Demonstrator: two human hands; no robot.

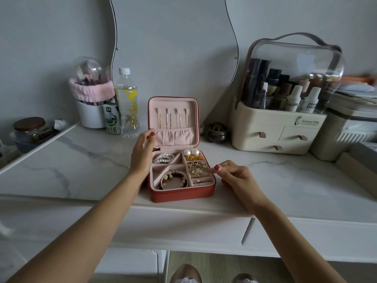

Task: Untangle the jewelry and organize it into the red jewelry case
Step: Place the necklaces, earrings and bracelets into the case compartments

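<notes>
Red on the outside and pale pink within, the jewelry case point(181, 192) sits open at the centre of the marble tabletop point(81, 160), its lid point(173, 121) standing upright at the case's 12 o'clock edge. Thin chain necklaces point(173, 118) hang from hooks inside the lid above a gathered pocket. In the tray, a pearl bracelet point(162, 158) fills the 10 o'clock compartment, two large pearl earrings point(191, 152) sit at 1 o'clock, gold charms point(195, 167) lie at 3 o'clock, and a beaded bracelet point(174, 178) curls in the 6 o'clock section. The left hand point(142, 152) rests along the case's 9 o'clock side, fingers fairly straight, fingertips touching the lid's lower corner. The right hand point(232, 174) hovers just at 3 o'clock of the case, fingers curled with thumb and forefinger pinched together; whether anything is held between them I cannot tell. At 10 o'clock stand a water bottle point(126, 103), a milk carton point(111, 119) and a white brush cup point(91, 113); at 2 o'clock a cream cosmetics organizer point(275, 131), with a small dark jar point(215, 132) between it and the case
</notes>
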